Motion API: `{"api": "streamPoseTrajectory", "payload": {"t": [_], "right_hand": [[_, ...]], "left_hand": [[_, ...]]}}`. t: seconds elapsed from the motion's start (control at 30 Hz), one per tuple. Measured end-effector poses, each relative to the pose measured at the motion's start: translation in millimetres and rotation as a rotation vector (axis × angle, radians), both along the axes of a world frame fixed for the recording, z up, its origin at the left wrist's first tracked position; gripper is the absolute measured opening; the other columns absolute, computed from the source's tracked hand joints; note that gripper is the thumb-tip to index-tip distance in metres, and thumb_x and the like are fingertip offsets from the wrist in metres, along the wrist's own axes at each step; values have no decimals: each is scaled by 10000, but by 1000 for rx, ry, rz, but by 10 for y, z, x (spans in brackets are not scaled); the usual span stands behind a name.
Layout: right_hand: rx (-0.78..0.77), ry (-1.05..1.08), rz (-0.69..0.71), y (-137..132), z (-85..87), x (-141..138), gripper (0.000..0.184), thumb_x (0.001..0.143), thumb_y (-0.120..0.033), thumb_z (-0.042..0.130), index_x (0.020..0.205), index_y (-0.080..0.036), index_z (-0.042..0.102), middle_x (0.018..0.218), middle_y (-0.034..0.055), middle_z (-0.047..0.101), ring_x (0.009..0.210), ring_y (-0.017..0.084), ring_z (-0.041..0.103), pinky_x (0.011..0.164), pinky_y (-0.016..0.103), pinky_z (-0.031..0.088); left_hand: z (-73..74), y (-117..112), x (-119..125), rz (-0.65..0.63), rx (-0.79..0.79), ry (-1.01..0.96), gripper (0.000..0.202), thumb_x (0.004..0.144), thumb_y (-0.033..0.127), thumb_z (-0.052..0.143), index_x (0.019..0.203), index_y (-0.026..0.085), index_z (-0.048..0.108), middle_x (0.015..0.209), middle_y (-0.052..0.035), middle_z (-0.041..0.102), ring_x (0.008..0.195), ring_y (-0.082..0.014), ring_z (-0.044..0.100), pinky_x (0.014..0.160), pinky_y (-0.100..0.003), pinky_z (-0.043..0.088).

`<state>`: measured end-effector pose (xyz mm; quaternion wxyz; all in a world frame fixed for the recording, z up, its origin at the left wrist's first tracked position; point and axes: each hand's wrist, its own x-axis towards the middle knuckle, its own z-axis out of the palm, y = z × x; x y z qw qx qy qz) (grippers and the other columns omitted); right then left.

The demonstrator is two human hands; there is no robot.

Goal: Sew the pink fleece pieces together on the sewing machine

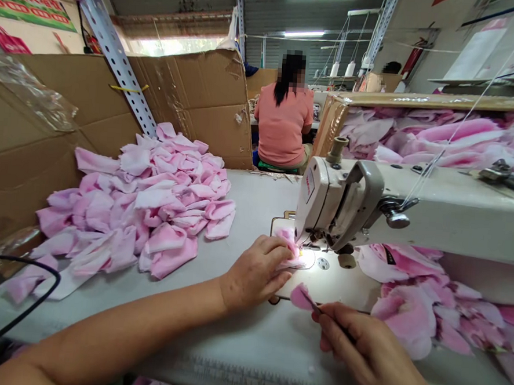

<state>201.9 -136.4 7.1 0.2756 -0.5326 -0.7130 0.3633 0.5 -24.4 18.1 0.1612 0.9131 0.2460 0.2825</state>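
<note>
Stitching in hand at a glossy off-white metal sewing machine, right of centre in the frame. At the centre, a small pink-and-white plush fabric piece, lying beneath the machine's head, beside the brightly lit metal needle plate; seemingly partway through stitching, with no completed seam visible. Bare left hand, reaching in from the lower left: fingers bent together and resting on the near side of that piece; impossible to tell whether pinching or only pressing. Bare right hand, at the lower right: thumb and fingers clasped round a thin dark tool, probably tweezers. At the tool's tip, a small rounded pink fabric piece, apart from the first and, judging by that gap, not yet joined to it.

Left of centre, a large heap of loose pink-and-white plush pieces on the smooth pale worktable. Beneath the machine's arm at right, a further heap of pink plush parts. At upper right, a brown cardboard box full of similar fabric. Apparently one piece within a long batch; division between sewn and unsewn heaps not determinable from this view.
</note>
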Motion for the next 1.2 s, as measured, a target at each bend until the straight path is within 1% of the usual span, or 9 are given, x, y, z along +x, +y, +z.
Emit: {"api": "streamPoseTrajectory", "payload": {"t": [0.13, 0.27, 0.37, 0.47, 0.57, 0.67, 0.83, 1.03, 1.2], "right_hand": [[-14, -114, 37, 115, 41, 55, 332, 960, -361, 299, 831, -205, 562, 773, 35, 645, 690, 169, 612, 619, 282, 431], [116, -135, 80, 315, 126, 49, 275, 948, -301, 335, 810, -214, 555, 849, 52, 660, 892, 208, 630, 732, 304, 466], [203, -151, 210, 460, 187, 35, 274, 949, -244, 334, 771, -226, 542, 857, 46, 671, 1159, 212, 526, 871, 295, 441], [153, -186, 322, 534, 230, 30, 266, 957, -231, 349, 796, -228, 560, 953, 45, 681, 1246, 192, 456, 917, 275, 420], [81, -179, 370, 546, 253, 22, 233, 949, -234, 383, 850, -221, 594, 1252, 60, 589, 1221, 193, 488, 889, 257, 438], [48, -208, 380, 548, 256, 6, 220, 937, -252, 402, 924, -203, 616, 1332, 98, 528, 1196, 239, 512, 923, 316, 426], [13, -140, 423, 577, 245, -30, 234, 932, -236, 408, 793, -194, 592, 1192, 101, 611, 1219, 251, 487, 912, 293, 422], [-13, -105, 419, 587, 238, -59, 240, 921, -231, 423, 735, -201, 573, 1009, 74, 641, 1008, 227, 605, 817, 276, 438], [16, -122, 420, 579, 218, -92, 210, 897, -198, 437, 700, -198, 510, 862, 25, 598, 751, 153, 581, 677, 238, 406]], "left_hand": [[-48, 209, -17, 14, 197, 199, 99, 870, 194, 543, 955, 153, 573, 978, -72, 588, 925, -208, 497, 874, -347, 429], [-51, 280, -54, -26, 322, 237, 160, 932, 250, 492, 842, 155, 585, 907, -61, 601, 867, -179, 520, 829, -317, 439], [-44, 268, -89, -120, 456, 219, 177, 951, 197, 452, 841, 161, 587, 959, -46, 632, 915, -170, 543, 807, -296, 429], [-39, 251, -113, -215, 595, 192, 150, 931, 138, 476, 836, 161, 589, 996, -19, 657, 948, -161, 561, 810, -282, 418], [-34, 272, -121, -267, 597, 148, 140, 922, 157, 482, 836, 166, 592, 1077, -17, 659, 1067, -174, 545, 872, -296, 399], [-42, 347, -112, -228, 520, 128, 175, 944, 208, 429, 927, 167, 598, 1137, -53, 643, 1153, -196, 502, 904, -325, 381], [-84, 556, -51, -115, 508, 149, 164, 938, 205, 459, 1036, 166, 585, 1033, -68, 666, 1081, -208, 522, 868, -331, 383], [-50, 698, 23, -85, 586, 174, 135, 928, 204, 464, 904, 181, 595, 839, -33, 646, 921, -197, 539, 811, -333, 372], [51, 548, -8, -316, 598, 200, 142, 927, 211, 487, 830, 167, 581, 964, -47, 653, 986, -199, 542, 862, -336, 383]]}}
